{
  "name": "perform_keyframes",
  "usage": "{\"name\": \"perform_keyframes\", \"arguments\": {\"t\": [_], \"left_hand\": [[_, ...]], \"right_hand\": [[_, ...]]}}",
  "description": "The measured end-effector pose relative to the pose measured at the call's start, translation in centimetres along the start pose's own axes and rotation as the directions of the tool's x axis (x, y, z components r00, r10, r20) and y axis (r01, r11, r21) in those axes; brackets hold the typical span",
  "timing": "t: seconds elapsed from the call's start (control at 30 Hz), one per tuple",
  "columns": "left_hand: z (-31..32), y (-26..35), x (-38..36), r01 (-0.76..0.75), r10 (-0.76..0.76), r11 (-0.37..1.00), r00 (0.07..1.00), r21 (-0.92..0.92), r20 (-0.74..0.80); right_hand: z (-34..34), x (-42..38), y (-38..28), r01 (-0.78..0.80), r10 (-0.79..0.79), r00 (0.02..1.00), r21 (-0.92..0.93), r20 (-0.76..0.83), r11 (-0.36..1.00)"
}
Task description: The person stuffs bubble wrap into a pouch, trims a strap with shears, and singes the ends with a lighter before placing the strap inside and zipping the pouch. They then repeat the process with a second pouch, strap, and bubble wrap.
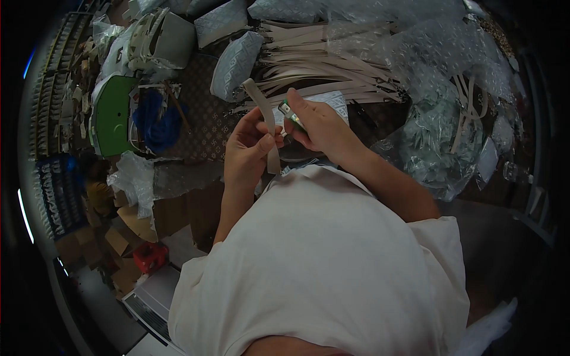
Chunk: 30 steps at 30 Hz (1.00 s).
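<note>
A light beige strap is pinched in my left hand, its upper part curving above the fingers and its lower end hanging beside the palm. Close on the right, my right hand is wrapped round a small green lighter with a metal top that points up and left. The fingertips of both hands are near each other, by the strap's edge. Beyond them, many similar straps lie in a pile across the patterned table.
Patterned grey-white pouches lie behind my left hand. Clear plastic wrap is heaped at the right. At the left are a green panel, a blue bundle and beige bags. Cardboard and a red object sit lower left.
</note>
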<state>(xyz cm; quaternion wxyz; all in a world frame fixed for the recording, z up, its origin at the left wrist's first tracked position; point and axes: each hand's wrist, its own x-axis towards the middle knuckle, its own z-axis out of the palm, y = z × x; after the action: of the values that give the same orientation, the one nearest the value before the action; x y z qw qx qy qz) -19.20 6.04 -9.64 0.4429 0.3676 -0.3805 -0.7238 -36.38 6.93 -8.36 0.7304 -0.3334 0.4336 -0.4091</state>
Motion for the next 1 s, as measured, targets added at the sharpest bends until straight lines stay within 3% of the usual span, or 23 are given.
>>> {"name": "perform_keyframes", "arguments": {"t": [0.03,0.17,0.23,0.3,0.33,0.37,0.4,0.47,0.5,0.57,0.63,0.7,0.77,0.8,0.87,0.9,0.93,0.97,1.0], "left_hand": [[0.1,0.1,0.0,0.007,-0.007,1.000,1.000,0.004,-0.006],[-0.5,0.1,0.0,0.023,-0.022,0.996,1.000,-0.081,0.011],[-0.9,0.5,-0.2,0.123,-0.102,0.971,0.989,-0.204,0.110],[-0.8,0.9,-0.3,0.147,-0.119,0.961,0.984,-0.234,0.132],[-0.7,1.1,-0.4,0.181,-0.142,0.949,0.976,-0.258,0.163],[-0.5,1.3,-0.5,0.172,-0.135,0.949,0.979,-0.264,0.153],[-0.3,1.4,-0.6,0.193,-0.157,0.948,0.976,-0.252,0.153],[0.3,1.6,-0.7,0.211,-0.178,0.945,0.972,-0.248,0.151],[0.6,1.7,-0.8,0.213,-0.186,0.955,0.972,-0.206,0.140],[1.2,2.0,-0.9,0.217,-0.197,0.962,0.972,-0.166,0.125],[1.6,2.3,-1.0,0.188,-0.179,0.971,0.981,-0.147,0.072],[1.6,1.9,-0.8,0.147,-0.136,0.977,0.987,-0.154,0.084],[1.5,2.0,-0.6,0.100,-0.086,0.982,0.992,-0.162,0.095],[1.4,2.4,-0.5,0.058,-0.048,0.989,0.996,-0.138,0.079],[0.6,3.3,-0.1,-0.003,0.009,0.993,0.999,-0.116,0.052],[-0.2,4.0,0.1,-0.117,0.116,0.977,0.993,-0.179,-0.012],[-1.3,4.7,0.3,-0.232,0.218,0.944,0.972,-0.234,-0.083],[-3.0,5.3,0.6,-0.250,0.232,0.939,0.968,-0.238,-0.101],[-5.1,5.7,0.9,-0.306,0.269,0.899,0.950,-0.312,-0.157]], "right_hand": [[-0.1,0.1,0.2,0.056,-0.058,0.998,-0.045,-0.037,0.997],[-2.1,-0.9,-0.1,0.040,-0.056,0.993,-0.151,-0.100,0.988],[-4.8,-0.2,2.3,0.200,-0.358,0.862,-0.409,-0.359,0.890],[-8.7,-0.2,4.8,0.047,-0.536,0.711,-0.730,-0.454,0.681],[-10.9,-0.4,6.4,-0.137,-0.562,0.681,-0.835,-0.470,0.533],[-13.0,-0.5,8.0,-0.318,-0.596,0.648,-0.879,-0.475,0.355],[-14.5,-0.8,9.8,-0.313,-0.594,0.656,-0.884,-0.466,0.348],[-16.2,-1.7,12.2,-0.494,-0.818,0.526,-0.866,-0.231,-0.073],[-15.8,-1.8,11.8,-0.491,-0.816,0.532,-0.868,-0.224,-0.081],[-13.3,-1.6,9.9,-0.153,-0.787,0.559,-0.966,-0.260,0.210],[-8.6,-2.0,6.3,0.115,-0.510,0.810,-0.775,-0.289,0.622],[-4.2,-1.6,4.3,0.374,-0.428,0.902,-0.576,0.046,0.726],[-0.1,-0.5,4.3,0.664,-0.581,0.745,-0.446,0.328,0.599],[0.9,-0.2,4.5,0.667,-0.579,0.743,-0.446,0.337,0.597],[2.2,0.5,4.7,0.324,-0.207,0.906,-0.292,0.369,0.900],[2.1,0.5,4.0,0.327,-0.201,0.900,-0.296,0.386,0.897],[1.7,0.1,2.7,0.211,-0.127,0.928,-0.212,0.351,0.954],[1.3,-0.1,1.7,0.087,-0.043,0.946,-0.124,0.322,0.989],[1.0,-0.2,1.3,0.143,-0.102,0.953,-0.125,0.287,0.982]]}}
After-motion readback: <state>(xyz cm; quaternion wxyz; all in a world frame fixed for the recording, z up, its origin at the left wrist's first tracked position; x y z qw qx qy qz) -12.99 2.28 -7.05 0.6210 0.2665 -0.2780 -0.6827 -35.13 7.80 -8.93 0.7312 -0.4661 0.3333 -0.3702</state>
